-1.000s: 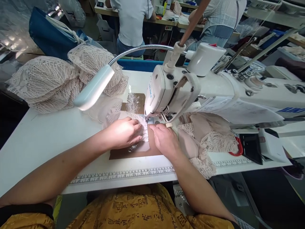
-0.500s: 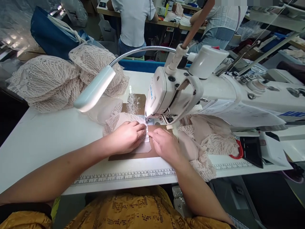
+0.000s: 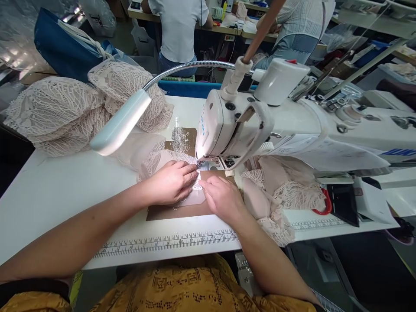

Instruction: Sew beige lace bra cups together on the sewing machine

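- Pinkish-white lace fabric [image 3: 161, 159] lies on the table [image 3: 65, 190], its right edge reaching the needle area of the white sewing machine [image 3: 214, 125].
- Over it, the left hand [image 3: 173, 182] rests flattened, pressing rather than clutching; the right hand [image 3: 224, 197] has bent fingertips at the lace's near right edge, and whether they pinch it I cannot tell.
- Beneath both hands shows a flat brown sheet [image 3: 175, 212].
- Uneven pressure from the hands could pucker the soft lace or skew its edge; the left fingertips, so near the needle area, could be nicked if they slid inward.
- Beige fabric and lace bundle [image 3: 299, 193], just beside the right forearm, might snag if the elbow swung out.
- Hidden or unclear: the lace under the left hand, the needle tip, any stitches; two people beyond the machine are cut off by the top edge.
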`<state>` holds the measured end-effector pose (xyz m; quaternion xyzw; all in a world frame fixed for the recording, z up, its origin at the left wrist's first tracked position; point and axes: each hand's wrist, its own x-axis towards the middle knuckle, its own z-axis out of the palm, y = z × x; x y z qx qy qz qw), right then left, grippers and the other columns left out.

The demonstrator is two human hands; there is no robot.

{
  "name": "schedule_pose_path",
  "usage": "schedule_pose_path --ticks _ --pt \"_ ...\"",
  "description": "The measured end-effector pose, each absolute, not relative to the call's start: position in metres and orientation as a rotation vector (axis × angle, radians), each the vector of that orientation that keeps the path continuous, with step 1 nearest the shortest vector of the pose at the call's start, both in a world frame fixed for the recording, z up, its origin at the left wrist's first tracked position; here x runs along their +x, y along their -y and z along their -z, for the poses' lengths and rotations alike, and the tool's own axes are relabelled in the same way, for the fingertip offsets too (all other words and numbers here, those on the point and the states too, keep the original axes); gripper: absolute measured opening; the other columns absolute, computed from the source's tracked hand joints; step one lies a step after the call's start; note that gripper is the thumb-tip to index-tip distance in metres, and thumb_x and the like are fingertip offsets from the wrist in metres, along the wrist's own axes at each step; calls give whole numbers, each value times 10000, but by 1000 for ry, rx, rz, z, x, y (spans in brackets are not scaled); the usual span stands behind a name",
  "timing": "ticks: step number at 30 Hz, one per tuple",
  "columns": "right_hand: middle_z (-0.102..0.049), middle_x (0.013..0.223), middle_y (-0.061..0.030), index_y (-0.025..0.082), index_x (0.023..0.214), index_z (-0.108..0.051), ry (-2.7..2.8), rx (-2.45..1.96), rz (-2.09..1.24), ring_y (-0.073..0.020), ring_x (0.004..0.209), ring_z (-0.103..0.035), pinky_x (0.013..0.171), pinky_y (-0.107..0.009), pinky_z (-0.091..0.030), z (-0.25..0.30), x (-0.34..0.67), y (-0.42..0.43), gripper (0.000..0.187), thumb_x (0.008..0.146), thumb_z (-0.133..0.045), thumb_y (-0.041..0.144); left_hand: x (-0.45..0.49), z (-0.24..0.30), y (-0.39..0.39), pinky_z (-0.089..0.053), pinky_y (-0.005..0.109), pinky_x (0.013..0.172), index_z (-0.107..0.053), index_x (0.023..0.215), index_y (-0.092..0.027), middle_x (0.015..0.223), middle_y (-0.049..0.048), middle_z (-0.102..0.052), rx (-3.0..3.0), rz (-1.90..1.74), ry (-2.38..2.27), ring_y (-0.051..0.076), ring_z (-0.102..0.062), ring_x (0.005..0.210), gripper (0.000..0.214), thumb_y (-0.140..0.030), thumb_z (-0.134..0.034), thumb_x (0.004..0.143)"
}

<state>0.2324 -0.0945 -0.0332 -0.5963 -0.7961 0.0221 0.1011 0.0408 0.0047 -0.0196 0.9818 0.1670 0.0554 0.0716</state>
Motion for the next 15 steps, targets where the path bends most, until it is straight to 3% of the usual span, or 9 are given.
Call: schedule_pose_path --ticks 10,15 --pt "-666 784 -30 191 971 -722 2368 -1619 -100 -183 760 -550 694 -298 -366 32 236 99 262 839 -509 116 41 21 -6 -439 410 912 -634 1196 -126 1313 129 -607 2997 -250 -453 263 -575 1091 357 -280 -382 996" --pt "-657 758 -23 192 930 -724 2359 -1626 -130 -175 736 -538 672 -295 -350 32 236 99 249 829 -510 113 41 22 -8 -440 412 910 -620 1231 -119 1341 124 -591 2985 -245 -477 274 -562 1107 355 -272 -426 976"
